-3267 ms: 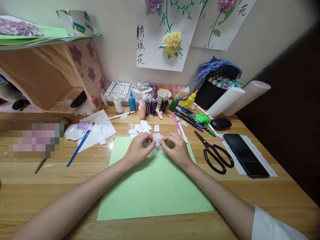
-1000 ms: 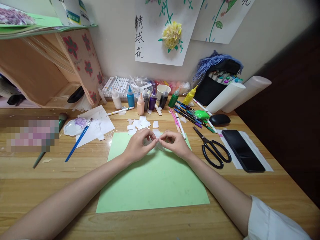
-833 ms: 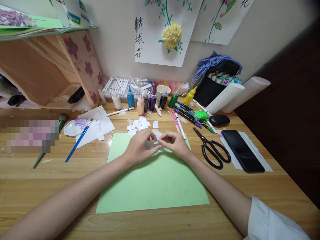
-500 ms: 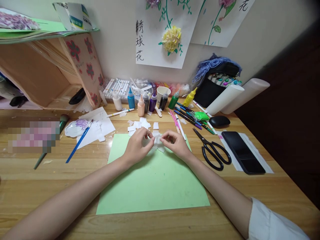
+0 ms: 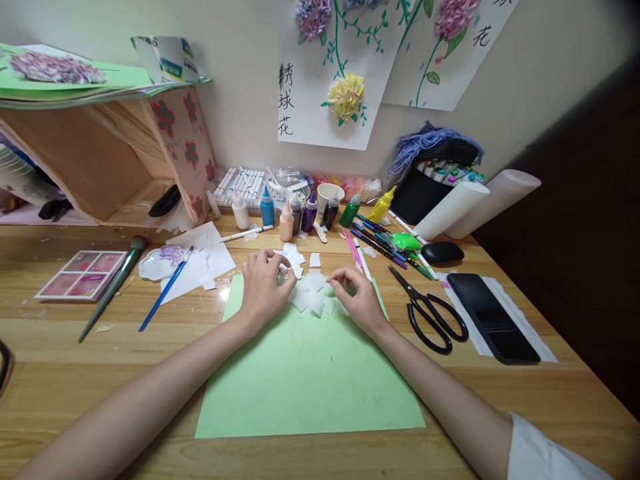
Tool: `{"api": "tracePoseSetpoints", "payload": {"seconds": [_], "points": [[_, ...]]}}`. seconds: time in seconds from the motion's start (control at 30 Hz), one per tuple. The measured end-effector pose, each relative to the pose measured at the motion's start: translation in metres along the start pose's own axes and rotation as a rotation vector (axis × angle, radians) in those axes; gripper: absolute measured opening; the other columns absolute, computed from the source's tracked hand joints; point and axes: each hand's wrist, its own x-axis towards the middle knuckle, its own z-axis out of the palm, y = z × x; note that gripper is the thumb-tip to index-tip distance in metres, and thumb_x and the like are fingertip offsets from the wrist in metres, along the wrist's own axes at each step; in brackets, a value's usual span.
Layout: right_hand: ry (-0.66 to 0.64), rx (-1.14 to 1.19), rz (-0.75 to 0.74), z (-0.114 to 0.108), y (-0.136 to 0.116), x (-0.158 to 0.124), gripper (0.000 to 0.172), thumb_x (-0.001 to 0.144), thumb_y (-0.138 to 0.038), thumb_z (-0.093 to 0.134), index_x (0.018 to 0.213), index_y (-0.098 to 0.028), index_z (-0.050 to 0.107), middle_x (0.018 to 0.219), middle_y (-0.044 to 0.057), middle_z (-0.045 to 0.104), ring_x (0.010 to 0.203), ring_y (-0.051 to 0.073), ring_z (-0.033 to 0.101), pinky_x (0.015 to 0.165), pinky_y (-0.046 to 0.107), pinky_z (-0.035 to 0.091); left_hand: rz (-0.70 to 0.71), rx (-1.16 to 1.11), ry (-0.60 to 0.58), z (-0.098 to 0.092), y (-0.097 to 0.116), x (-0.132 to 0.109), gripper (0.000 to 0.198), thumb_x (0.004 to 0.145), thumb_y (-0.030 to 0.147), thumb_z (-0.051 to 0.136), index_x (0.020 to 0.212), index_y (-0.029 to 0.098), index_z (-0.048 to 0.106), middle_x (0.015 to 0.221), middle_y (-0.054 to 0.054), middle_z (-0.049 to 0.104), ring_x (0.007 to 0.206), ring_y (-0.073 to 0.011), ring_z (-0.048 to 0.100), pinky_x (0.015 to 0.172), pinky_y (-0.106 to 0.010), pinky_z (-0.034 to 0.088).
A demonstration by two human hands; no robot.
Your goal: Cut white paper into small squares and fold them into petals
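A flower-like cluster of white paper pieces (image 5: 314,297) lies near the far edge of a green paper sheet (image 5: 310,380). My left hand (image 5: 265,283) is just left of it, beside a pile of white paper squares (image 5: 291,255). Its thumb and index finger are curved with a gap between them, and I see nothing held. To the right of the cluster, my right hand (image 5: 359,300) hovers with bent fingers, thumb and index slightly apart and nothing visible between them. One loose white square (image 5: 315,260) lies beyond the cluster.
Black-handled scissors (image 5: 430,313) and a phone (image 5: 493,317) lie to the right. Paint bottles (image 5: 286,223) line the back, with markers (image 5: 383,247) beside them. At left are a blue brush (image 5: 165,290), a flower-shaped palette (image 5: 159,263) and a makeup palette (image 5: 80,275).
Both hands have let go of the white paper and drawn apart, the left toward the loose squares. The cluster now shows between them. The camera view has tilted up slightly.
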Motion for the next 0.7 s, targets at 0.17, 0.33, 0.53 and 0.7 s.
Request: {"api": "tracePoseSetpoints", "payload": {"seconds": [0.17,0.33,0.53,0.7], "points": [[0.088,0.007,0.010,0.0003,0.0015,-0.0011,0.010,0.082,-0.022,0.050,0.078,-0.019,0.059,0.075,0.002,0.057,0.070,0.016,0.048,0.065,0.029,0.039,0.094,0.084,-0.034,-0.0003,-0.0063,0.0051,0.014,0.079,0.032,0.056,0.080,0.022,0.065,0.093,-0.006,0.056,0.092,-0.0254,0.045,0.075,-0.038,0.031],[0.092,0.023,0.002,0.0002,-0.0011,-0.0026,0.011,0.083,-0.022,0.049,0.076,-0.019,0.058,0.073,0.001,0.057,0.067,0.015,0.048,0.064,0.028,0.039,0.104,0.140,-0.028,-0.0024,-0.0043,0.0048,0.011,0.077,0.028,0.057,0.074,0.022,0.066,0.089,-0.005,0.058,0.092,-0.0241,0.046,0.074,-0.038,0.030],[0.100,0.036,-0.012,-0.0002,-0.0005,-0.0033,0.011,0.082,-0.021,0.050,0.076,-0.019,0.058,0.072,0.001,0.056,0.066,0.015,0.048,0.063,0.028,0.039,0.161,0.185,-0.048,-0.0036,-0.0051,0.0085,0.013,0.077,0.020,0.055,0.068,0.019,0.065,0.087,-0.005,0.063,0.089,-0.0239,0.048,0.072,-0.039,0.029],[0.103,0.042,-0.019,0.0004,-0.0004,-0.0028,0.011,0.082,-0.019,0.049,0.075,-0.019,0.058,0.071,0.001,0.055,0.067,0.015,0.047,0.063,0.028,0.038,0.153,0.131,-0.039,-0.0001,-0.0069,0.0093,0.009,0.074,0.017,0.057,0.067,0.018,0.061,0.089,-0.006,0.062,0.091,-0.0243,0.048,0.073,-0.038,0.030]]}}
